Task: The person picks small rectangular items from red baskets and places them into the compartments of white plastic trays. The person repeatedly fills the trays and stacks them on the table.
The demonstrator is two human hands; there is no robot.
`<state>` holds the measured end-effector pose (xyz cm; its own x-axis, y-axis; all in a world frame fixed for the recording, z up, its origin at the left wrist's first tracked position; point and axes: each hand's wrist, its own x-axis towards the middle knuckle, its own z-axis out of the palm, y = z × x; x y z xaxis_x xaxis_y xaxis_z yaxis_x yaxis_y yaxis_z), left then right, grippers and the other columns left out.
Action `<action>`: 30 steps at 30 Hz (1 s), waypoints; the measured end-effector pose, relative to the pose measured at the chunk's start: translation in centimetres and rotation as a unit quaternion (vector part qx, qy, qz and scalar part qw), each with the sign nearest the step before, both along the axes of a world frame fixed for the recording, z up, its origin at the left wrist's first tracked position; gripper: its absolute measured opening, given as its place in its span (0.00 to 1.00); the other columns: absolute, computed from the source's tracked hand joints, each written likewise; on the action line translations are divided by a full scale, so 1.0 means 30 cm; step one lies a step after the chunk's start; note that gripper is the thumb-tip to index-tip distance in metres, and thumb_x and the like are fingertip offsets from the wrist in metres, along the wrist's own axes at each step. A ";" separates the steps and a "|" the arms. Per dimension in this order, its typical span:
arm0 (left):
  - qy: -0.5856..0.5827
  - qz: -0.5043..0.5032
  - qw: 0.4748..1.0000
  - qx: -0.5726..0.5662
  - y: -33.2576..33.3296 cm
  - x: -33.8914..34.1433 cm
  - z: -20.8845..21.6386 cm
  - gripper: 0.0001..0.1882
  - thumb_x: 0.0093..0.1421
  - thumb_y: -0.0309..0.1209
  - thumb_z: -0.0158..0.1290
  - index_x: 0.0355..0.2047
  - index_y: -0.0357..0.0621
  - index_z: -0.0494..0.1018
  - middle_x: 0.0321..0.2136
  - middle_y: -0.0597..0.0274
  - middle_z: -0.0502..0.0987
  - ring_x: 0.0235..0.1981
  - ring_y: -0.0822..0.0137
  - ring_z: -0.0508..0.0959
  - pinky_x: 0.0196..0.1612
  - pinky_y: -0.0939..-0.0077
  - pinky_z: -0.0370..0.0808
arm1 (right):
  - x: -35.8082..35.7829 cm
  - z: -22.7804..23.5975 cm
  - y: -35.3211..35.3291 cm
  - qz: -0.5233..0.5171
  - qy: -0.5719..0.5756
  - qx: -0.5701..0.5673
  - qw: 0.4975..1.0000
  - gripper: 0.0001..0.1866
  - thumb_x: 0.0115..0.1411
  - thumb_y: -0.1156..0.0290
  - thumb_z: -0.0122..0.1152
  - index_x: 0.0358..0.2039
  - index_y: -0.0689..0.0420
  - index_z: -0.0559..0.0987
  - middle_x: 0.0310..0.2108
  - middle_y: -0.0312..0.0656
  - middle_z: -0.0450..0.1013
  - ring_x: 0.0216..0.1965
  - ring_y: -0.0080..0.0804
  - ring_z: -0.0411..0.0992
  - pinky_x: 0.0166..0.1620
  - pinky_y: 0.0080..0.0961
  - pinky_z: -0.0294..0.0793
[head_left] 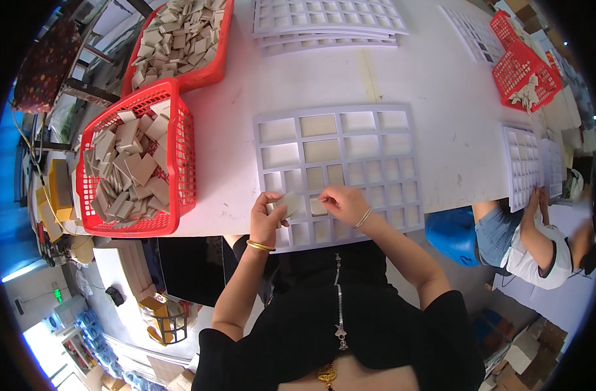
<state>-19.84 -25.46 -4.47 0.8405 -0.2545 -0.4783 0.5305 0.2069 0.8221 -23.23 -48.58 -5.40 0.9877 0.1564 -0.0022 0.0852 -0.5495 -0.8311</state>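
A white grid tray (pixel 337 116) with square and oblong cells lies on the white table in front of me. Several cells hold beige tiles. My left hand (pixel 267 218) holds a small stack of beige tiles (pixel 286 203) over the tray's near left cells. My right hand (pixel 345 203) pinches a beige tile (pixel 318 207) sitting in a cell of the near rows. A gold bangle is on my left wrist, a thin bracelet on my right.
Left of the tray stands a red basket (pixel 174 225) full of beige tiles, with a second red basket (pixel 210 75) behind it. More white grid trays (pixel 327 19) are stacked at the back. A seated person (pixel 539 241) works at another grid tray (pixel 521 163) on the right, by a blue stool (pixel 451 234).
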 end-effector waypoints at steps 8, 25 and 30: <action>-0.070 -0.035 0.996 0.036 -0.085 -0.010 -0.011 0.12 0.55 0.22 0.53 0.40 0.43 0.67 0.39 0.61 0.74 0.33 0.70 0.76 0.26 0.77 0.78 | 0.028 0.074 0.031 -0.050 -0.092 0.020 0.994 0.10 0.51 0.71 0.63 0.34 0.57 0.76 0.32 0.40 0.73 0.28 0.32 0.72 0.32 0.27 0.71; -0.098 0.164 0.978 0.080 0.051 0.057 0.002 0.14 0.55 0.22 0.54 0.40 0.48 0.65 0.29 0.67 0.70 0.22 0.74 0.73 0.16 0.83 0.70 | -0.020 0.055 -0.121 0.036 0.011 -0.089 0.995 0.07 0.52 0.74 0.58 0.33 0.53 0.79 0.33 0.39 0.71 0.34 0.36 0.72 0.35 0.30 0.72; -0.100 0.127 0.978 0.132 0.130 0.061 -0.001 0.15 0.55 0.25 0.56 0.43 0.44 0.68 0.27 0.65 0.70 0.20 0.75 0.72 0.15 0.83 0.70 | -0.042 0.011 -0.068 0.021 -0.057 -0.199 0.978 0.07 0.50 0.74 0.57 0.32 0.52 0.78 0.37 0.39 0.68 0.38 0.38 0.71 0.34 0.32 0.72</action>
